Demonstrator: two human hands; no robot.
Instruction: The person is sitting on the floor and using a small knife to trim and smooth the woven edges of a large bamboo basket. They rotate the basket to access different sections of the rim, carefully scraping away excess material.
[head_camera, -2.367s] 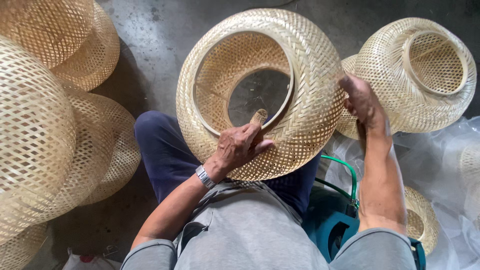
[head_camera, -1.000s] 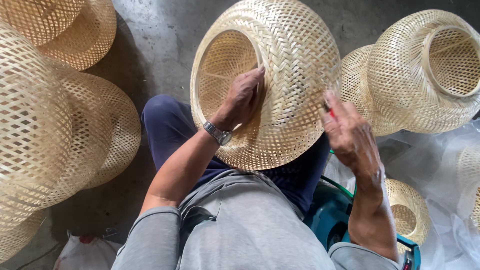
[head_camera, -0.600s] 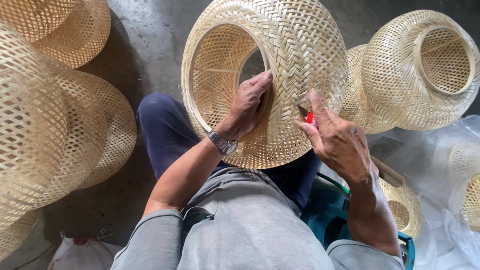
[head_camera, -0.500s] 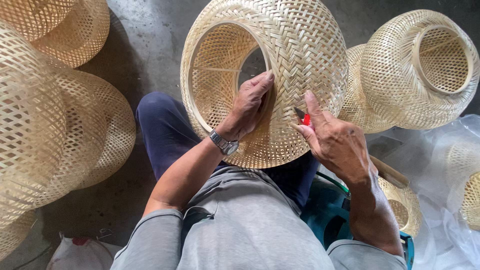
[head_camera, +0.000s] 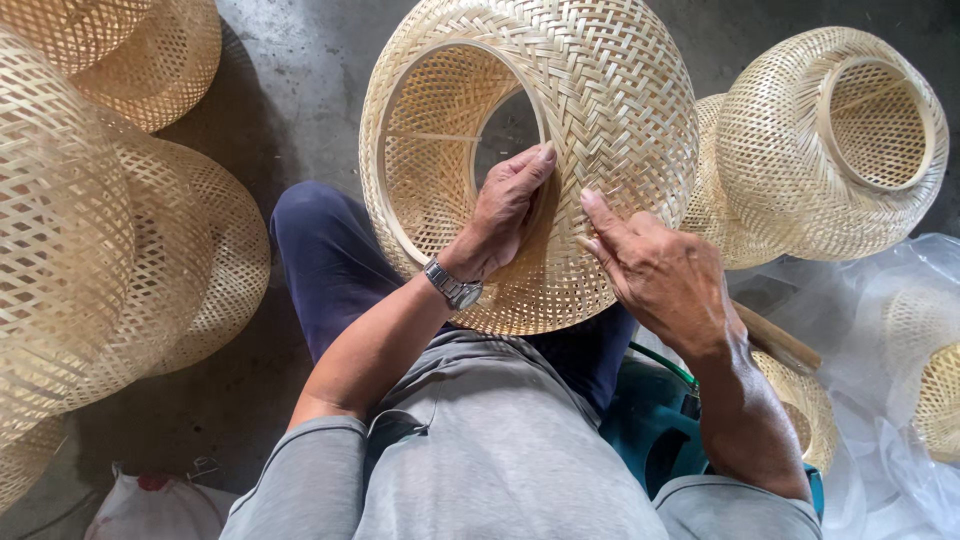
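A round woven bamboo lampshade (head_camera: 610, 110) rests on my lap, tilted so its wide open ring faces up and left. My left hand (head_camera: 505, 205), with a metal wristwatch, grips the lower edge of that ring, fingers curled over the rim. My right hand (head_camera: 655, 270) lies on the shade's outer weave just right of the left hand, fingers pressed against the strips. Whether it pinches anything small is hidden.
Several more woven bamboo shades lie around: a big stack at the left (head_camera: 90, 230), one at top left (head_camera: 160, 50), one at the right (head_camera: 830, 140). Clear plastic sheeting (head_camera: 880, 330) covers others at the far right. A teal stool (head_camera: 650, 420) sits under me on grey concrete.
The shade has been turned from its opening facing me to its side, then tilted so the ring faces left. My right hand moved from the right rim onto the weave beside the left hand.
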